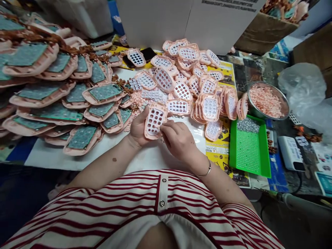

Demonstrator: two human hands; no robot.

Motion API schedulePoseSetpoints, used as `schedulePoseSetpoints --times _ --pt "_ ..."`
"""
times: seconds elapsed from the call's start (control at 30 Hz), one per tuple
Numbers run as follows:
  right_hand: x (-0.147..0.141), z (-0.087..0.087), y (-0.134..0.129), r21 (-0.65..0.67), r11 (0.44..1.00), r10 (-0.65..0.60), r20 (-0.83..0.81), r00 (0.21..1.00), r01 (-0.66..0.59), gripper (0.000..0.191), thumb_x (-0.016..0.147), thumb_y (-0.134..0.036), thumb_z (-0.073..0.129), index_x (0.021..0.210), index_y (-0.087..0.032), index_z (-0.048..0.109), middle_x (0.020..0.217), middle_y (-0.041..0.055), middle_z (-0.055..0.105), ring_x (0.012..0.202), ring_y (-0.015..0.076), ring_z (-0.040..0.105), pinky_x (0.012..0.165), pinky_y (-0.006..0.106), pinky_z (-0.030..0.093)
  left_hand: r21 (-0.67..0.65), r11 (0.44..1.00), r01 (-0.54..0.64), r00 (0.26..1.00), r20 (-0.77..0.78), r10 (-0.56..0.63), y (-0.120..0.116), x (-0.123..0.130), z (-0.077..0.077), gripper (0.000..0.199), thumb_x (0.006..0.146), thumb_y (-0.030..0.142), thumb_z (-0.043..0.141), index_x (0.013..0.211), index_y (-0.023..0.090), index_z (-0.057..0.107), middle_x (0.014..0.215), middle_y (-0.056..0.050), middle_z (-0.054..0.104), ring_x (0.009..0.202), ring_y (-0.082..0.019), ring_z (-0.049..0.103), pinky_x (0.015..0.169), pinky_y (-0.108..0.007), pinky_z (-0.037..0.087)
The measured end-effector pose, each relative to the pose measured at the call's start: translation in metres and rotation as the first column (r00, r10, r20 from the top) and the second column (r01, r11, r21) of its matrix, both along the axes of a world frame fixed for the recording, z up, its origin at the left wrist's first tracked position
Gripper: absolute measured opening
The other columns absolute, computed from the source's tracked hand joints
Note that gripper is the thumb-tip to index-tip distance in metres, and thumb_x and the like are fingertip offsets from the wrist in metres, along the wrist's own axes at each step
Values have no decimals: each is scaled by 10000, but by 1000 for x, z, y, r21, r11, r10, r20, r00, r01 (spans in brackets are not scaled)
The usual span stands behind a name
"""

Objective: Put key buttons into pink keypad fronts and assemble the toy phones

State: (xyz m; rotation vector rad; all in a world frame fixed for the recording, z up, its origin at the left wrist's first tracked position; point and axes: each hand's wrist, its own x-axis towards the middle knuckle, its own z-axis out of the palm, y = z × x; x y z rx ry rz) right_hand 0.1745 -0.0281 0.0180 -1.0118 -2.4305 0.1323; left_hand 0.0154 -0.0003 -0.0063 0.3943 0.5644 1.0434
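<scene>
A pink plastic shell with a white grid of holes is held upright in my left hand, thumb along its left edge. My right hand touches the shell's lower right side, fingers curled and pinched together; whatever they hold is too small to make out. Just beyond, another pink shell lies sideways. Small pink pieces and pale button pads are scattered behind my left hand. A heap of similar shells spreads further back.
Stacked pink shells with green circuit boards fill the left side. At right are a green tray with small metal parts, a metal bowl of pink pieces, a white device and plastic bags. A large carton stands behind.
</scene>
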Motion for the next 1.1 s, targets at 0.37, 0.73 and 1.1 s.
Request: schedulePoseSetpoints --times 0.37,0.73,1.1 --pt "-29 6 -13 179 982 -4 343 939 -61 297 987 -80 342 902 -142 620 789 88 622 736 218 492 699 374 394 52 974 -221 975 32 220 -2 9 -1 735 789 802 531 1118 163 681 1220 -118 706 1124 -272 681 973 -382 558" --pt "-22 -12 -18 136 987 43 277 960 -84 425 993 -305 475 1290 -11 552 1311 249 612 1234 324 536 1019 484 450 -22 964 -263 963 58 264 2 3 3 745 825 822 427 1113 175 659 1119 -112 726 1069 -270 697 910 -408 584" --pt "11 -6 -17 275 956 43 210 977 -101 272 989 -175 475 1172 -285 644 1074 0 731 1023 175 606 1120 464 383 15 990 -141 989 52 140 -11 10 14 851 849 840 272 1181 165 671 1109 -132 725 1145 -287 654 916 -396 559"
